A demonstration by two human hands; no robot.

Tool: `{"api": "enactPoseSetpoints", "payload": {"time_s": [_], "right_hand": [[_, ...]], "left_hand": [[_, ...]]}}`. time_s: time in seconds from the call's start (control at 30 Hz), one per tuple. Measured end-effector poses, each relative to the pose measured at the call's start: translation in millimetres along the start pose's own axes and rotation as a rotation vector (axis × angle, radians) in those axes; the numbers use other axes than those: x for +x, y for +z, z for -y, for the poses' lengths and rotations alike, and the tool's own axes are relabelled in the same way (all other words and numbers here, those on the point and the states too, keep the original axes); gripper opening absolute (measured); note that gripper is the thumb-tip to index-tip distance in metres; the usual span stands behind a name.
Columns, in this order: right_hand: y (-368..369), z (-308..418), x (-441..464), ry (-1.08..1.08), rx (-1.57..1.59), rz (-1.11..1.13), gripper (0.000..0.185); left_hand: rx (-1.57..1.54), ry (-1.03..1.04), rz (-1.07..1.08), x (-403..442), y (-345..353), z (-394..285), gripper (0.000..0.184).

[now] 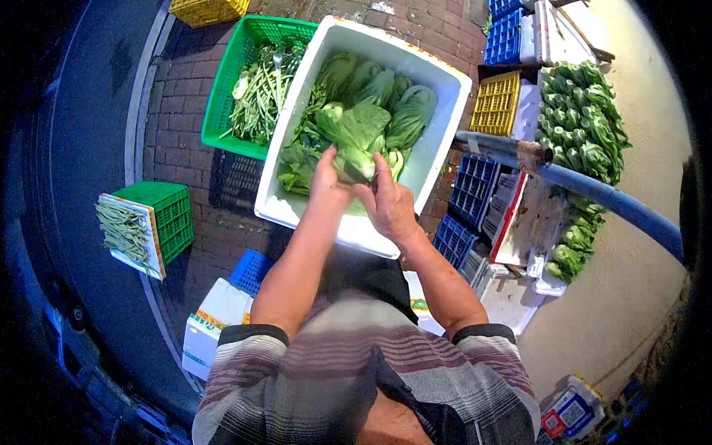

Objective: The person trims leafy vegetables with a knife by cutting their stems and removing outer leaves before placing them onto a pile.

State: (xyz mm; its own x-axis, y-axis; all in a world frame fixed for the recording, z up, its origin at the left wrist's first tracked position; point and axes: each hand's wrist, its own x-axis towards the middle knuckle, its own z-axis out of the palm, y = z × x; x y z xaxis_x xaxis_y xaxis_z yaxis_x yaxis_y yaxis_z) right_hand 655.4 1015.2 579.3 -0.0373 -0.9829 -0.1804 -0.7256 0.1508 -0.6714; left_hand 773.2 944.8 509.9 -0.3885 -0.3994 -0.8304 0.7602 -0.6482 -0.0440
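Note:
Both my hands are over a white foam box (439, 167) of leafy greens. My left hand (331, 178) and my right hand (386, 199) hold a head of leafy green vegetable (357, 135) between them, its pale base toward me. My fingers wrap its sides near the base. Behind it in the box lie several darker green heads (412, 111), and loose leafy greens (299, 159) fill the left side.
A green crate (215, 111) of long beans stands left of the box. Farther left, beans lie on a foam lid (154, 241) atop a green crate. Blue crates (475, 182), a yellow crate (495, 104), a metal pole (593, 182) and stacked greens (582, 122) are at right.

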Motion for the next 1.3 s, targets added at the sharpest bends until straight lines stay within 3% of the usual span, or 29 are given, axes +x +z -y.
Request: {"api": "enactPoseSetpoints", "payload": {"time_s": [0.3, 0.43, 0.57, 0.6, 0.63, 0.7, 0.77, 0.8, 0.9, 0.93, 1.0, 1.03, 1.07, 1.17, 1.2, 1.3], "right_hand": [[-7, 2, 6, -0.071, 0.028, 0.004, 0.067], [-1, 8, 2, -0.105, 0.018, -0.008, 0.06], [17, -7, 3, -0.155, 0.124, -0.084, 0.056], [19, -10, 5, 0.123, 0.429, -0.067, 0.049], [9, -9, 11, 0.259, 0.563, -0.071, 0.05], [45, -49, 20, 0.301, 0.4, -0.012, 0.059], [107, -74, 26, 0.088, 0.048, -0.026, 0.065], [117, -72, 29, 0.263, 0.054, 0.287, 0.065], [179, -68, 38, 0.353, -0.056, 0.463, 0.08], [214, -84, 33, 0.245, -0.146, 0.387, 0.086], [240, -84, 34, 0.228, -0.206, 0.316, 0.087], [251, -82, 34, 0.222, -0.236, 0.283, 0.088], [261, -83, 42, 0.373, -0.196, 0.329, 0.079], [255, -100, 58, 0.306, -0.028, 0.313, 0.06], [248, -103, 66, 0.398, 0.042, 0.401, 0.043], [225, -120, 67, 0.613, 0.594, 0.456, 0.037]], "left_hand": [[0.072, 0.049, -0.13, -23, 17, -10, 0.041], [0.004, 0.032, 0.038, -11, -4, -16, 0.042], [-0.001, 0.081, -0.153, -19, -13, -32, 0.041], [-0.015, 0.163, -0.16, -29, -16, -40, 0.045], [-0.011, 0.246, -0.201, -38, -19, -53, 0.042], [-0.016, 0.449, -0.088, -59, -28, -73, 0.04], [0.062, 0.601, 0.068, -73, -53, -92, 0.039], [0.144, 0.584, 0.013, -83, -63, -100, 0.039], [0.147, 0.58, -0.063, -102, -108, -112, 0.051], [0.096, 0.552, -0.036, -108, -120, -114, 0.053], [0.057, 0.455, 0.083, -120, -145, -117, 0.061], [0.107, 0.49, 0.028, -120, -151, -117, 0.067], [0.11, 0.487, 0.037, -122, -156, -117, 0.069], [0.071, 0.435, 0.032, -122, -172, -125, 0.073], [0.049, 0.408, 0.028, -120, -177, -128, 0.074], [0.08, 0.368, 0.046, -112, -173, -135, 0.071]]}}
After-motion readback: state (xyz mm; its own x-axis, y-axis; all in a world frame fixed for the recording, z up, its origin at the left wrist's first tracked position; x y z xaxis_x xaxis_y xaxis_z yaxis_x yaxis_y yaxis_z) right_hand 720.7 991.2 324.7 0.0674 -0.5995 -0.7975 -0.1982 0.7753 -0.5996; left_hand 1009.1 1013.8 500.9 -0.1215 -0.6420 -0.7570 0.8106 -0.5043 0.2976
